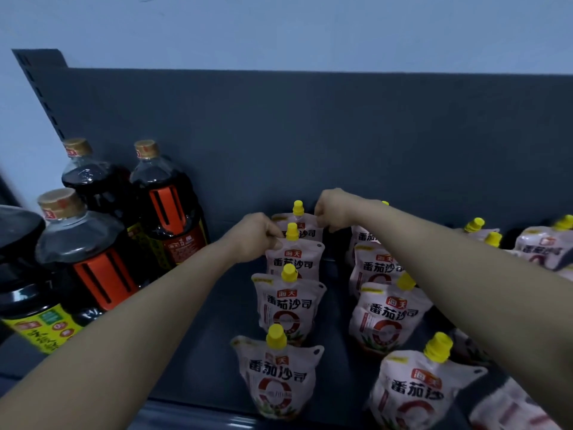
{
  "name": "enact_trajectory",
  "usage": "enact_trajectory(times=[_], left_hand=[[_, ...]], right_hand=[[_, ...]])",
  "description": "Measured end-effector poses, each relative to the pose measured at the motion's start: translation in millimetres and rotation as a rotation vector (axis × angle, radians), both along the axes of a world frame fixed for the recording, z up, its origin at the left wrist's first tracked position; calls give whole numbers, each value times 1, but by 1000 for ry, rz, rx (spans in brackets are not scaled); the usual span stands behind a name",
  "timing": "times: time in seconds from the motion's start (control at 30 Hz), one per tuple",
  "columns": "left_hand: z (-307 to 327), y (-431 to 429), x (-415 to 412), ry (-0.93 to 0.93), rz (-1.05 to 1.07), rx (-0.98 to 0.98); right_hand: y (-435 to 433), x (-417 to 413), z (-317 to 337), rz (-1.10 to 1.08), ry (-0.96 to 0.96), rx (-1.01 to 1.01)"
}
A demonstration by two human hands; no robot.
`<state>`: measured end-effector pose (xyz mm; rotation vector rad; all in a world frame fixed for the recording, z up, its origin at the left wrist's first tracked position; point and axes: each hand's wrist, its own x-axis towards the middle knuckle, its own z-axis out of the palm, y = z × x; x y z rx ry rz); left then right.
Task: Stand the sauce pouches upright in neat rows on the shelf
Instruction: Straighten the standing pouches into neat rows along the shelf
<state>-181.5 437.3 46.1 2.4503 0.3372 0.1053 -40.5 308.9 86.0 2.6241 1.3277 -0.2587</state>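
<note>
White sauce pouches with yellow caps stand upright in rows on the dark shelf. The left row has several pouches, from the front pouch back to the rearmost pouch. My left hand pinches the left top corner of the rearmost pouch, and my right hand pinches its right top corner. A second row stands to the right, partly hidden by my right forearm. More pouches lie or lean at the far right.
Large dark soy sauce bottles with orange handles stand at the left of the shelf. The shelf's grey back panel rises behind everything. A bare strip of shelf lies between the bottles and the left pouch row.
</note>
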Motion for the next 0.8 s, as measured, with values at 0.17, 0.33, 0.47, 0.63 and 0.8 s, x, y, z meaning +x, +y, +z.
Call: enact_trajectory(times=[0.17, 0.33, 0.47, 0.63, 0.8], left_hand=[[4, -1, -7, 48, -54, 20], [22, -1, -20, 2, -56, -14], [41, -5, -35, -149, 40, 68], [52, -12, -58, -133, -19, -15], [53, -22, -81, -6, -149, -149]], right_hand=[[-6, -9, 7, -131, 174, 243], [-14, -23, 28, -153, 208, 377], [-21, -39, 41, -178, 226, 420], [-28, -58, 48, -198, 335, 406], [-36, -87, 48, -183, 427, 254]])
